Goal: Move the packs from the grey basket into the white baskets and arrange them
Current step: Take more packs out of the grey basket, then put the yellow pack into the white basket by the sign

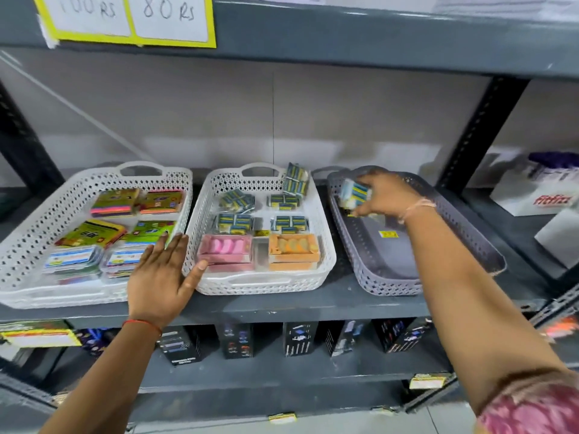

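Note:
Three baskets stand side by side on a dark grey shelf. The grey basket (385,255) is on the right, its floor mostly bare. My right hand (387,195) is over its far end, shut on a blue and yellow pack (355,193). The middle white basket (263,285) holds several blue-yellow packs (233,221), a pink box (225,248) and an orange box (294,247). The left white basket (28,245) holds colourful flat packs (116,202). My left hand (159,277) lies flat and open across the front rims between the two white baskets.
A dark upright post (479,130) rises behind the grey basket. White boxes (532,195) sit on the shelf further right. Black boxes (300,338) line the shelf below. Yellow-edged price cards (125,17) hang from the shelf above.

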A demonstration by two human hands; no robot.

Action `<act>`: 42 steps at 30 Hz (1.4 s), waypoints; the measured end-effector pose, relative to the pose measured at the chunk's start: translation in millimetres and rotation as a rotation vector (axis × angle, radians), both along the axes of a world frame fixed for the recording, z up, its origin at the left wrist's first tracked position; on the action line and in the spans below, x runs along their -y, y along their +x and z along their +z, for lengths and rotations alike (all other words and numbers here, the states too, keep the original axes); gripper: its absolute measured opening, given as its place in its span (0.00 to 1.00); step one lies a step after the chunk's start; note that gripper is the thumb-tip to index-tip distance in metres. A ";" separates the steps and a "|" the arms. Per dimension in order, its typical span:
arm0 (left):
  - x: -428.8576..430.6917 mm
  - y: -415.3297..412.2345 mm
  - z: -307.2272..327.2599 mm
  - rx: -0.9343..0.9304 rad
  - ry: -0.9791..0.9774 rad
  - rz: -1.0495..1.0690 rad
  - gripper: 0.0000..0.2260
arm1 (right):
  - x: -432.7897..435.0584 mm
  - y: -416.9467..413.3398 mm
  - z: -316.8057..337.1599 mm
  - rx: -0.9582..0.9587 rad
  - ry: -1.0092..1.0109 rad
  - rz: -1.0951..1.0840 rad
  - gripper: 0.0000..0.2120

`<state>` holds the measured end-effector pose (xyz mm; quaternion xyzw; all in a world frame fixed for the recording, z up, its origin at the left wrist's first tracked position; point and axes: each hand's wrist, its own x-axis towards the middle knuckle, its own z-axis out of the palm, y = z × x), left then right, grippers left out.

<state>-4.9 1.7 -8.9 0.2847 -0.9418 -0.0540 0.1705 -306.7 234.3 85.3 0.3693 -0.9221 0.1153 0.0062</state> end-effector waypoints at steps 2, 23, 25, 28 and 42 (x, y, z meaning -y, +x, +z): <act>0.7 0.1 0.0 0.001 -0.001 -0.004 0.45 | 46.2 13.3 2.1 0.027 -0.021 0.130 0.37; 2.3 -2.7 -2.0 0.041 -0.024 0.011 0.39 | 75.2 -62.9 -55.6 -0.016 -0.048 -0.177 0.17; 2.2 -2.1 -1.4 0.044 -0.031 0.010 0.39 | 54.6 -71.8 -72.3 0.100 0.143 -0.205 0.21; 1.6 -2.1 -1.1 0.041 -0.036 0.012 0.39 | 36.0 -74.3 -90.5 0.214 0.388 -0.129 0.25; 0.9 -1.1 -2.5 0.029 -0.029 0.024 0.40 | 2.4 -76.2 -87.4 0.382 0.165 -0.137 0.25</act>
